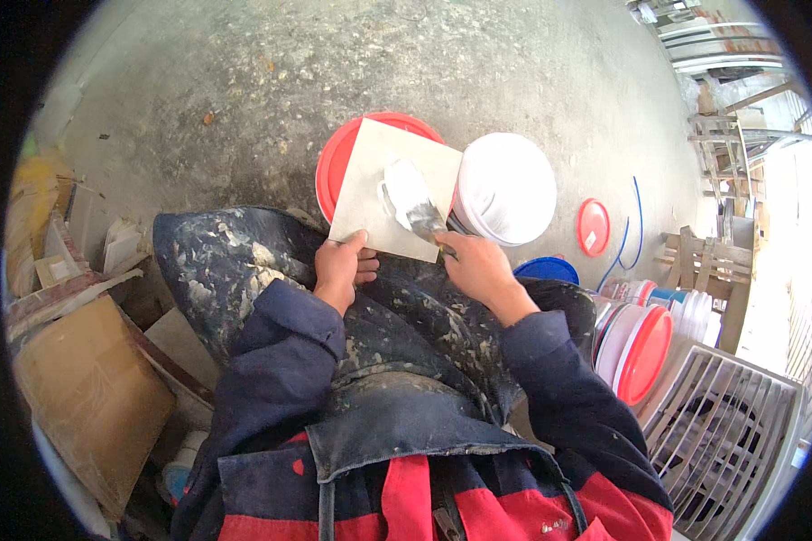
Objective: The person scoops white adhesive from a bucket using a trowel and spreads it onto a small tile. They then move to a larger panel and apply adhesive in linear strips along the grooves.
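Observation:
My left hand [340, 271] pinches the near left corner of a flat beige board [370, 176], thumb on top and fingers beneath. The board lies tilted over a bucket with a red lid [334, 162]. In my right hand [481, 269] is a putty knife [424, 219], its fingers wrapped round the handle. The blade rests in a patch of white paste [402, 185] on the board's middle. Just right of the board stands a white bucket [507, 185] with white material at its top.
A loose red lid [594, 227] and a blue cord [639, 216] lie on the floor to the right. Nearer are a blue lid [547, 270], stacked red-lidded buckets [645, 356] and a grille-fronted fan [717, 442]. Cardboard [95, 397] and scrap boards lean at the left.

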### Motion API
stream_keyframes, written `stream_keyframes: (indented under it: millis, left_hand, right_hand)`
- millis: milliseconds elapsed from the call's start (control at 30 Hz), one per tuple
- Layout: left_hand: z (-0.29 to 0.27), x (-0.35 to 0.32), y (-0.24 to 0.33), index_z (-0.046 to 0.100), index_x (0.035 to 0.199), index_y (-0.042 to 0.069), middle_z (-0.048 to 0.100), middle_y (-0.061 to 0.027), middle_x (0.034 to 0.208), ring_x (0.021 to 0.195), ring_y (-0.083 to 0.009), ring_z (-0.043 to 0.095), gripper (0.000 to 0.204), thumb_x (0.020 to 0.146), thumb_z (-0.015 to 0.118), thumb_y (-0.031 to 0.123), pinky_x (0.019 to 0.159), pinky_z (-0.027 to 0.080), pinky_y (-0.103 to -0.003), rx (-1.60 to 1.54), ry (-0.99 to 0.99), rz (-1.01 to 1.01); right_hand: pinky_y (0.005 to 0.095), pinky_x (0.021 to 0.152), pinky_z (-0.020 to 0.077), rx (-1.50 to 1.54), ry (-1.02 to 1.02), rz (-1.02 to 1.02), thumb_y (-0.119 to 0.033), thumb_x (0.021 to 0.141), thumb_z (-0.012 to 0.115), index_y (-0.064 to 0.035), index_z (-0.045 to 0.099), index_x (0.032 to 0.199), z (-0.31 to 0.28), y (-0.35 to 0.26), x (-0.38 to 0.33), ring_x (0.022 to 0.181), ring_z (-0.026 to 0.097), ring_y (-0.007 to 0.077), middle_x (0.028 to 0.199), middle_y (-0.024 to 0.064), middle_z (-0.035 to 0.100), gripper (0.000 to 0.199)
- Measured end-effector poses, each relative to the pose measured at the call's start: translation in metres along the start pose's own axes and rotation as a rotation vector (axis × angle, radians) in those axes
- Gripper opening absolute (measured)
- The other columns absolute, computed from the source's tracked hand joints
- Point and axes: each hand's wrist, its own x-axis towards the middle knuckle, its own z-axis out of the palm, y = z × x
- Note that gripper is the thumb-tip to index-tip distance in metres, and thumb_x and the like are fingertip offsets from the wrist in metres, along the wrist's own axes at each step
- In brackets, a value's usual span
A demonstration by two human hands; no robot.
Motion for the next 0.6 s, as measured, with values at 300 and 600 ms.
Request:
stream_keyframes:
  millis: [300, 600]
  left_hand:
    - [0.0, 0.006, -0.005, 0.064, 0.112, -0.001, 0.068, -0.0098, 0.09, 0.069, -0.0206, 0.069, 0.031, 0.097, 0.066, 0.026, 0.055, 0.058, -0.036, 0.008, -0.018, 0.039]
    - [0.002, 0.007, -0.001, 0.066, 0.106, 0.001, 0.069, -0.0091, 0.087, 0.067, -0.0206, 0.07, 0.029, 0.097, 0.067, 0.028, 0.051, 0.057, -0.034, -0.021, 0.001, 0.036]
  right_hand:
    - [0.0513, 0.083, 0.0545, -0.112, 0.035, -0.13, -0.01, 0.081, 0.058, -0.0075, 0.074, 0.105, -0.019, -0.025, 0.046, 0.093, 0.07, 0.0412, 0.096, 0.0207, 0.073, 0.028]
    - [0.0502, 0.087, 0.054, -0.106, 0.118, -0.116, -0.012, 0.082, 0.058, -0.0122, 0.076, 0.108, -0.023, -0.039, 0.067, 0.096, 0.07, 0.0392, 0.098, 0.0184, 0.074, 0.032]
